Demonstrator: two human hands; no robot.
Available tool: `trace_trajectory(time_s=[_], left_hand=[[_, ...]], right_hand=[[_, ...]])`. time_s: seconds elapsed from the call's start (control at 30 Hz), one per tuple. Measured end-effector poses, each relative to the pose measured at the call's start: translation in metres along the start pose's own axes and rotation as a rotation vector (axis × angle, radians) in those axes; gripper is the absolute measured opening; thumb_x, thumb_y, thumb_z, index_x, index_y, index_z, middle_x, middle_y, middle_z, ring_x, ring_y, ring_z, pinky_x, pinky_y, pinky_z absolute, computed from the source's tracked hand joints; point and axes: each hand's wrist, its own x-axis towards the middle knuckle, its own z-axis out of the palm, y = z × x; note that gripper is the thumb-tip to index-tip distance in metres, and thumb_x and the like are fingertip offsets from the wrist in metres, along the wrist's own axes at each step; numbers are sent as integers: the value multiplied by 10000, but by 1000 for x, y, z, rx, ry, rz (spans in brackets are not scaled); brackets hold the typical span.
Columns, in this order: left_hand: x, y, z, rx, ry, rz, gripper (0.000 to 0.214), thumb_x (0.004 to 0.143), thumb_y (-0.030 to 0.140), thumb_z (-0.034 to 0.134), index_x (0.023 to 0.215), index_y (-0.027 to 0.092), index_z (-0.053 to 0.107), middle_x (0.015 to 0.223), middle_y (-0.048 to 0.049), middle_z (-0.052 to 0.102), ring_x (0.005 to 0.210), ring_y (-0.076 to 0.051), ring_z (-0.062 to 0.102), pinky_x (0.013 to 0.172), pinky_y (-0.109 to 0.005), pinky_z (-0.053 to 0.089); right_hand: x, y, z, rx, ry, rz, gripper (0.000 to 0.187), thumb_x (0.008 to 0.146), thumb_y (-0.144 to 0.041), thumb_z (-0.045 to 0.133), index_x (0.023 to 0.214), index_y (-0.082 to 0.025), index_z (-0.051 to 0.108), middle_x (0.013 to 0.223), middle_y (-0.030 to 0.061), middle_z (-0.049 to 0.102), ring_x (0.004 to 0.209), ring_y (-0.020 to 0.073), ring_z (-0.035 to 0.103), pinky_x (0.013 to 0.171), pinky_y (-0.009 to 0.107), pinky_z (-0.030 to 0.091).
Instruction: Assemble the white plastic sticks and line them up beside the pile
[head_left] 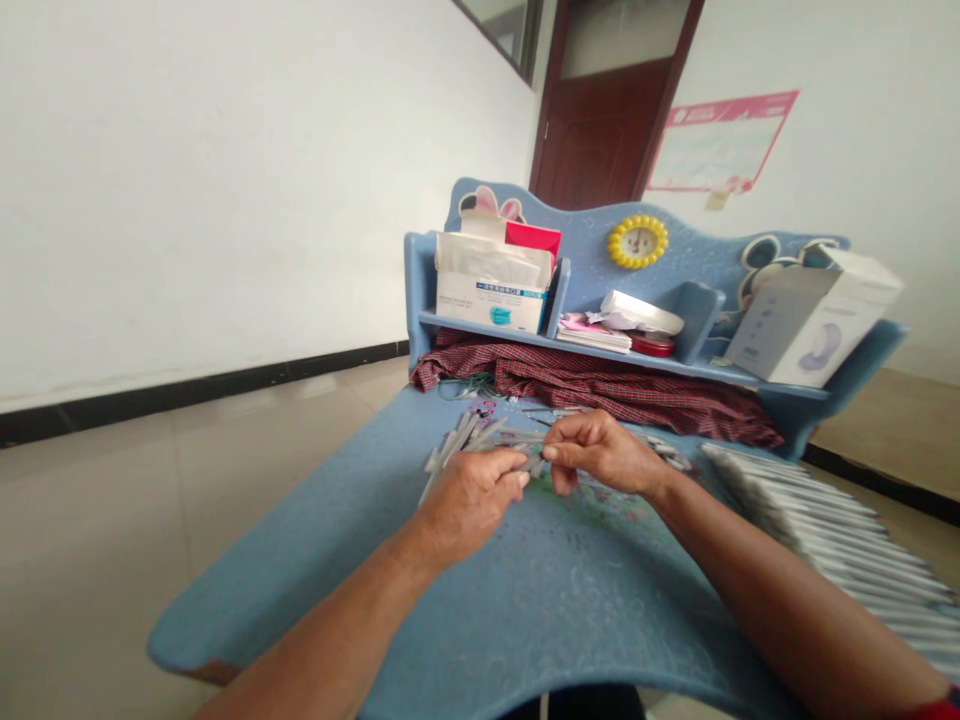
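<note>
My left hand (476, 490) is closed around a slim grey piece (533, 464), which looks like a small stick or tube; its exact kind is hard to make out. At the piece's far end, my right hand (596, 455) is closed in a pinch, fingertips at something small and dark that I cannot name. Beside my left hand lies a loose pile of grey sticks (461, 437). Just past my right hand is a heap of small grey and dark parts (667, 450). Many slender grey-white rods (862, 540) lie side by side along the right, near my right forearm.
The blue desk (315, 530) has a raised shelf behind it. On that shelf stand a mask box (491, 300), papers (596, 333), a white roll (642, 311), a red tin (652, 345) and a white carton (814, 320). Red checked cloth (600, 385) lies beneath.
</note>
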Motion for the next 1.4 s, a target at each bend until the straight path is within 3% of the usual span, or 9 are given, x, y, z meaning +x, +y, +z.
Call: trace_trajectory(time_s=[0.4, 0.57, 0.7, 0.8, 0.9, 1.0, 1.1, 1.23, 1.4], left_hand=[[2, 6, -10, -361, -199, -290, 353, 817, 355, 410, 604, 148, 600, 425, 44, 460, 388, -65, 385, 424, -179, 296], [4, 3, -8, -292, -42, -303, 294, 779, 332, 447, 592, 156, 590, 411, 48, 458, 385, -72, 391, 422, -186, 302], [6, -3, -4, -253, 96, -297, 230, 756, 316, 466, 660, 161, 606, 520, 25, 566, 420, -85, 458, 435, -194, 350], [6, -7, -5, -217, 228, -317, 221, 754, 326, 476, 760, 162, 624, 578, 15, 611, 432, -96, 478, 426, -198, 362], [7, -6, -12, -201, 432, -341, 229, 766, 338, 484, 788, 159, 624, 594, 14, 617, 466, -101, 504, 447, -193, 382], [7, -1, -18, -220, 560, -370, 224, 776, 338, 494, 722, 158, 616, 594, 17, 614, 486, -93, 519, 458, -178, 388], [6, 2, -22, -260, 620, -399, 213, 781, 331, 507, 754, 158, 628, 597, 22, 614, 491, -87, 521, 449, -168, 382], [6, 0, -22, -293, 656, -406, 227, 783, 354, 519, 766, 160, 637, 595, 24, 612, 481, -79, 507, 445, -163, 382], [5, -3, -23, -310, 657, -408, 233, 780, 360, 522, 795, 166, 650, 609, 18, 618, 497, -83, 516, 424, -160, 366]], right_hand=[[-3, -12, -8, -19, 14, 3, 210, 735, -320, 639, 790, -130, 568, 645, 23, 643, 563, 100, 588, 541, 208, 452], [13, -3, -25, -237, 93, 49, 202, 778, -324, 556, 824, -127, 563, 597, 18, 638, 501, 105, 576, 515, 216, 454], [48, 11, -30, -877, 125, 239, 227, 822, -271, 441, 869, -142, 622, 611, 23, 658, 537, 118, 606, 533, 203, 447], [75, 21, -26, -1096, 158, 306, 216, 770, -272, 502, 841, -161, 673, 798, 80, 697, 771, 188, 642, 652, 245, 456], [93, 29, -22, -1170, 158, 356, 207, 721, -251, 548, 841, -162, 691, 946, 125, 682, 905, 242, 618, 706, 286, 451], [100, 30, -22, -1217, 97, 403, 194, 685, -239, 584, 820, -160, 698, 886, 122, 693, 843, 227, 636, 675, 268, 453], [103, 25, -25, -1238, 47, 410, 209, 702, -316, 584, 788, -168, 704, 781, 97, 699, 761, 195, 644, 646, 241, 450], [117, 13, -18, -1260, 74, 331, 297, 787, -375, 479, 935, -225, 689, 944, 73, 687, 892, 200, 619, 695, 249, 449], [146, 15, 5, -1253, 39, 238, 274, 737, -319, 543, 976, -294, 674, 1034, 32, 664, 969, 205, 592, 741, 258, 447]])
